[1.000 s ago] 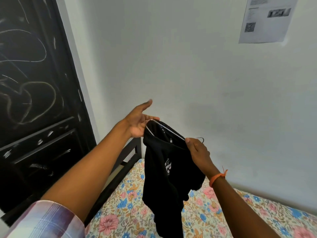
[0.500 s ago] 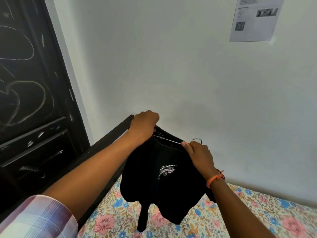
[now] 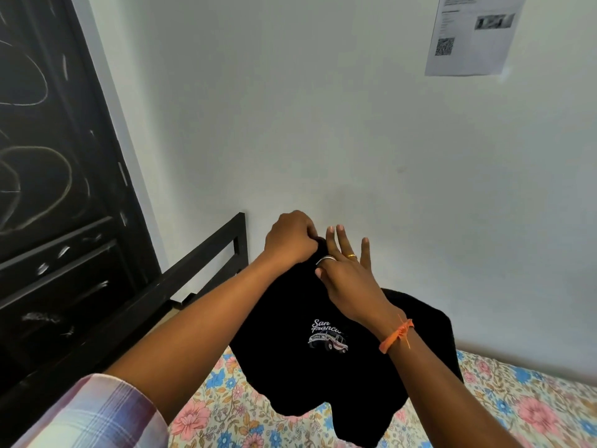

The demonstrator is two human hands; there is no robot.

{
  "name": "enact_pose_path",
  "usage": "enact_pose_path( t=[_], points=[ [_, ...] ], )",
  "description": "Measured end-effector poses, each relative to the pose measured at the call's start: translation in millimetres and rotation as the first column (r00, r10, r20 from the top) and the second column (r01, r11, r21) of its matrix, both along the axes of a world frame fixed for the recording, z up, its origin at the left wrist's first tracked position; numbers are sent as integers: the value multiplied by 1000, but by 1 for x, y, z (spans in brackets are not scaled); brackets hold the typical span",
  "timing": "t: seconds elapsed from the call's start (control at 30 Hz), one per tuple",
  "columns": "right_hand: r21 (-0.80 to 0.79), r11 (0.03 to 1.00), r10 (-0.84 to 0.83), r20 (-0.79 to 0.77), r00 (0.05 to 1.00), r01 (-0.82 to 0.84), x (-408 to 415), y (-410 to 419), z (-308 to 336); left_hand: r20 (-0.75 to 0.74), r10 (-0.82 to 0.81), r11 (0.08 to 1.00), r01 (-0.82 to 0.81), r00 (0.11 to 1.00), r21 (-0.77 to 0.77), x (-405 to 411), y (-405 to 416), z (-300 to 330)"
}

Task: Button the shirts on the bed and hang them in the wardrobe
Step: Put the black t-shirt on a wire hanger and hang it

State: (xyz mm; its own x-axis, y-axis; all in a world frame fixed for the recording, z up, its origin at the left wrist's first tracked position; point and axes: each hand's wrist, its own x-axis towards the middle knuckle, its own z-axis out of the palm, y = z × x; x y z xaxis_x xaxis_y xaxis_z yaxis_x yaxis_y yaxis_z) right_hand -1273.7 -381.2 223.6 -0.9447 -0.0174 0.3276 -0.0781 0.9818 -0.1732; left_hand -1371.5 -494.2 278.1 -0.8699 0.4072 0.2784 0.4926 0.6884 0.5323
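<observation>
Head view: the black shirt (image 3: 290, 367) hangs in the lower centre of the frame, held up above the floral bedsheet (image 3: 517, 399), chest print facing you. Compared with half a second ago, your hands have closed in on the collar. Then they were spread apart across the shoulders, with the thin hanger wire and its hook visible between them. Now the wire and hook are out of sight, and the garment drapes wider and fuller, print squarely forward. Judgement: the shirt looks seated on the hanger and you are dressing the neckline; the carry to the wardrobe is not yet done.

Your left hand (image 3: 290, 240), just above centre frame, is bunched tight, fingers curled round a gather of black cloth at the collar. Your right hand (image 3: 345, 273) lies touching it on the right. Its thumb and forefinger seem to nip the fabric beside the silver ring, while the other three fingers stand straight and splayed, touching nothing. Whether the hanger is inside either grip, you cannot tell from here.

Outward: black bed frame (image 3: 200, 263) at centre left, the dark chalk-marked door (image 3: 48, 189) filling the left edge, a printed notice (image 3: 468, 37) on the wall at upper right.
</observation>
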Motion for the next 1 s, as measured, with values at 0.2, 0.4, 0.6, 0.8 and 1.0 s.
enact_pose_path(
  t=[0.2,0.4,0.6,0.8,1.0],
  points=[
    [18,994,-109,44,993,109,-9,9,2,318,-334,925,244,887,292,1,-10,6],
    [139,985,-114,95,989,100,-5,26,20,124,-372,896,391,920,-212,-9,-17,-10],
    [-65,996,69,109,992,-62,-11,40,30,-81,-306,940,288,948,-183,-9,-24,-26],
    [-300,929,248,75,966,-216,-8,46,35,-156,-321,941,297,934,-163,-8,-24,-38],
    [-402,898,207,29,978,-178,-2,57,34,-86,-398,895,366,913,-256,-7,-29,-46]
  ],
)
